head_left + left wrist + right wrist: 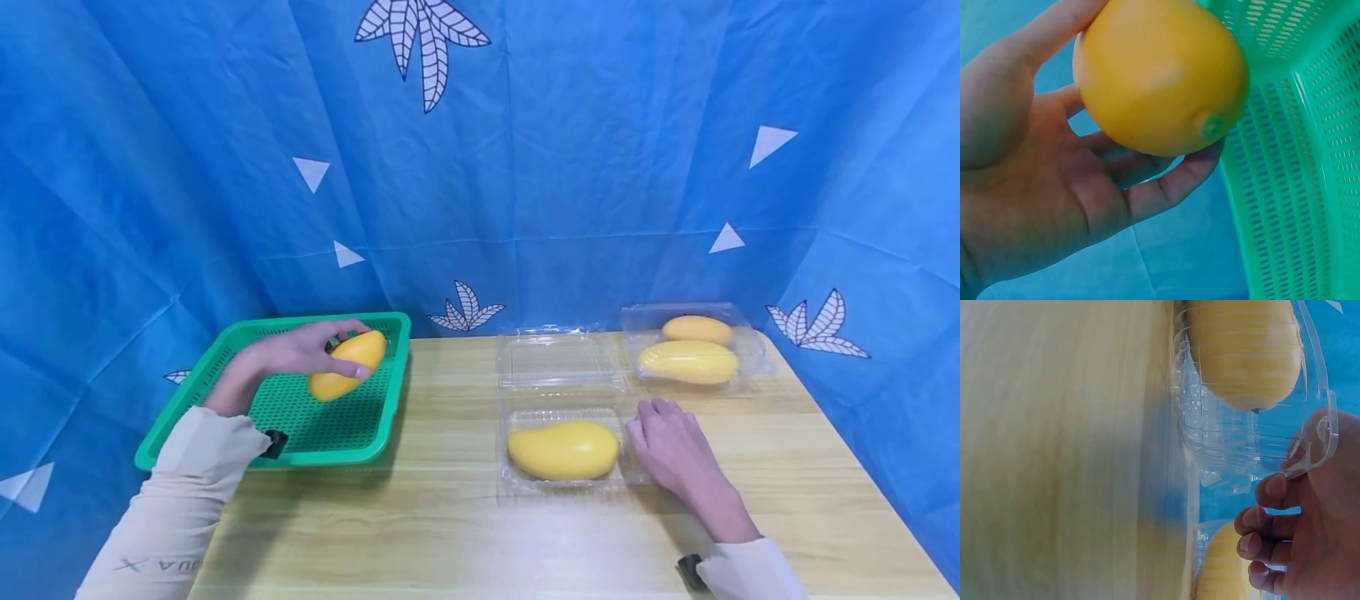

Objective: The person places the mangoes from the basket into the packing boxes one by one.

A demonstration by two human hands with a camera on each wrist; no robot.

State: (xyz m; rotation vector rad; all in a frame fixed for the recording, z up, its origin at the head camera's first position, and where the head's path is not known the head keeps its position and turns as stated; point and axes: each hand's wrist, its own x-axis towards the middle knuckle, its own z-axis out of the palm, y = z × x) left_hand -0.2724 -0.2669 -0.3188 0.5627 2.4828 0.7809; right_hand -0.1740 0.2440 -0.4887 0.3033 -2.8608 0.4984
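My left hand grips a yellow mango over the green plastic basket. In the left wrist view the mango's round end with a small green stem spot faces the camera, thumb and fingers around it. On the table stands a clear plastic clamshell box, its lid folded back, with one yellow mango lying in the near half. My right hand is at that box's right edge. The right wrist view shows its thumb and forefinger pinching the corner of the rim, the other fingers curled.
Behind my right hand, at the table's back right, another clear box holds two mangoes, one yellow and one more orange. A blue curtain hangs behind and beside the wooden table. The basket overlaps the table's left side.
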